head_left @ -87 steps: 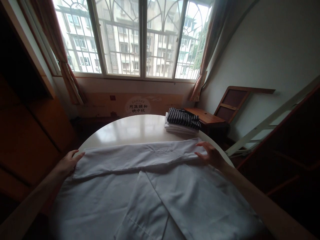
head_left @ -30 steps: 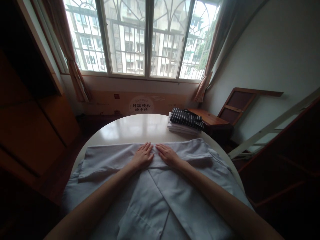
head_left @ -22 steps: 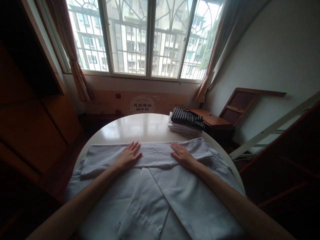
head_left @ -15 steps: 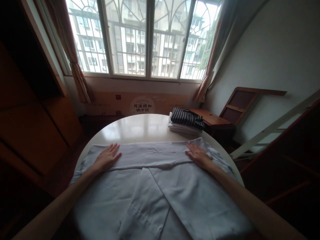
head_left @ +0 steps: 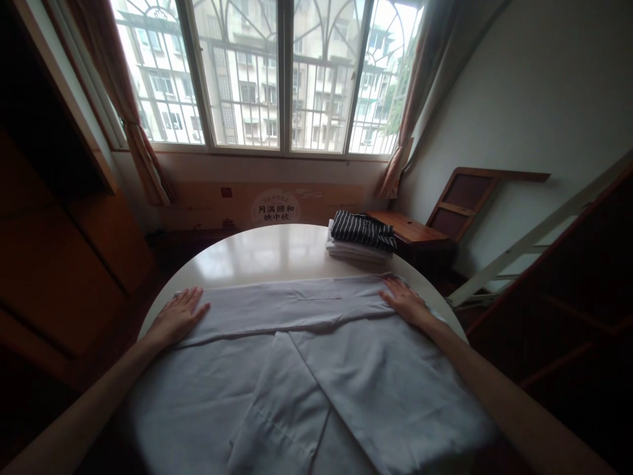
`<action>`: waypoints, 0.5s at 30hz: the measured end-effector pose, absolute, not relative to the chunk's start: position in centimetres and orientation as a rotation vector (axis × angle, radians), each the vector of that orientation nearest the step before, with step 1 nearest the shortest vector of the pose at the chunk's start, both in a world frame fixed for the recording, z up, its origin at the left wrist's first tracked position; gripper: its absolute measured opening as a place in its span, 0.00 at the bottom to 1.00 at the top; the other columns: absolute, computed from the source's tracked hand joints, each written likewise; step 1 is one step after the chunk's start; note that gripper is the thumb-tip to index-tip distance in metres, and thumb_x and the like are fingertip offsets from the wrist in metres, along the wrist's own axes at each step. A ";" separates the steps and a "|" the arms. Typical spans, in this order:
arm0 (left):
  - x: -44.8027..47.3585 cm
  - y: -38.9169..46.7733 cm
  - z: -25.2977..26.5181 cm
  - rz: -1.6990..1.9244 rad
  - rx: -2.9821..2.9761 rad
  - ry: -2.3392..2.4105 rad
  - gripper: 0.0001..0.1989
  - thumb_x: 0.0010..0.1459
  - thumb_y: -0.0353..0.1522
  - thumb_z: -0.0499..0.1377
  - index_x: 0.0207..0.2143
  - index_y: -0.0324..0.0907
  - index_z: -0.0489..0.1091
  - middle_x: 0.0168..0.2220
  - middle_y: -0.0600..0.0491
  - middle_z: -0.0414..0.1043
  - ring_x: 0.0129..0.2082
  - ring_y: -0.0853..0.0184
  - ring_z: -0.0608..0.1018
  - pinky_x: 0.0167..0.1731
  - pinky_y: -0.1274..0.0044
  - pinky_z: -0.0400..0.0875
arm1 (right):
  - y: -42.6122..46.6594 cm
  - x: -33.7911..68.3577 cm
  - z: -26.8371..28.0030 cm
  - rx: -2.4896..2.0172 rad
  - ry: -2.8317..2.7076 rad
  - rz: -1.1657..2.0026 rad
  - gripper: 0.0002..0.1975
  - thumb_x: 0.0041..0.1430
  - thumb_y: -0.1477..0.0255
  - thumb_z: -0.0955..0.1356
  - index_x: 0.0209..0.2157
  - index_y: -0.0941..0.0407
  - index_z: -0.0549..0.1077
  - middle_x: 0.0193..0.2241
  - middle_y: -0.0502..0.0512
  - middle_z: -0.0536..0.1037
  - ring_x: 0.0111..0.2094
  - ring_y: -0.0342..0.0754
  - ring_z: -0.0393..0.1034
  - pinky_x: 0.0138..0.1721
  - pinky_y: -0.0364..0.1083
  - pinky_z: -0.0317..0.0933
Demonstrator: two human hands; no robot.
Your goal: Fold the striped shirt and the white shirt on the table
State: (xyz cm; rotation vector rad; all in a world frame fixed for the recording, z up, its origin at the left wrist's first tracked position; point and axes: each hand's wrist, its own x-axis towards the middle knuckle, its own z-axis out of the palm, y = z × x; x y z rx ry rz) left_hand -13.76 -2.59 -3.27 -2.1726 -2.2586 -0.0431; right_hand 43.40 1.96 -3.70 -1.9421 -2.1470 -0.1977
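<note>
Head view shows a pale grey garment (head_left: pixel 306 369) spread over the round desk (head_left: pixel 267 254), its far edge folded into a flat band. Left hand (head_left: pixel 178 316) and right hand (head_left: pixel 408 305) press flat, fingers extended, on the band's 2 ends, gripping nothing.

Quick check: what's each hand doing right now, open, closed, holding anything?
Left hand: open, flat on the left end of the folded white cotton garment, holding nothing.
Right hand: open, flat on its right end, holding nothing.
</note>
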 end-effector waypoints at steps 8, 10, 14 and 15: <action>-13.9 -0.4 -3.0 -0.099 -2.204 -2.213 0.35 0.56 0.44 0.39 0.59 0.32 0.52 0.62 0.43 0.47 0.62 0.59 0.51 0.57 0.68 0.46 | 1.8 35.9 -0.6 -1.888 -2.226 -0.336 0.18 0.59 0.71 0.58 0.44 0.65 0.71 0.46 0.71 0.72 0.51 0.58 0.63 0.53 0.56 0.51; -14.2 0.5 -3.2 -0.094 -2.207 -2.192 0.35 0.56 0.45 0.39 0.59 0.32 0.53 0.62 0.43 0.48 0.62 0.59 0.52 0.57 0.68 0.47 | 1.9 33.1 -1.3 -1.557 -2.418 -0.180 0.21 0.60 0.67 0.57 0.51 0.63 0.66 0.53 0.66 0.66 0.55 0.54 0.58 0.55 0.52 0.50; -14.7 1.5 -3.3 -0.061 -2.222 -2.160 0.36 0.56 0.46 0.37 0.59 0.32 0.53 0.62 0.43 0.49 0.62 0.60 0.53 0.57 0.69 0.48 | 2.9 31.7 -2.8 -1.433 -2.537 0.033 0.29 0.62 0.59 0.53 0.57 0.63 0.58 0.59 0.62 0.58 0.60 0.52 0.50 0.58 0.51 0.46; -14.8 1.5 -3.2 -0.057 -2.226 -2.155 0.36 0.56 0.46 0.37 0.59 0.32 0.53 0.62 0.43 0.49 0.61 0.59 0.53 0.57 0.69 0.48 | 3.3 32.5 -2.9 -1.498 -2.530 0.050 0.30 0.62 0.58 0.53 0.58 0.63 0.57 0.59 0.62 0.57 0.60 0.52 0.49 0.58 0.51 0.45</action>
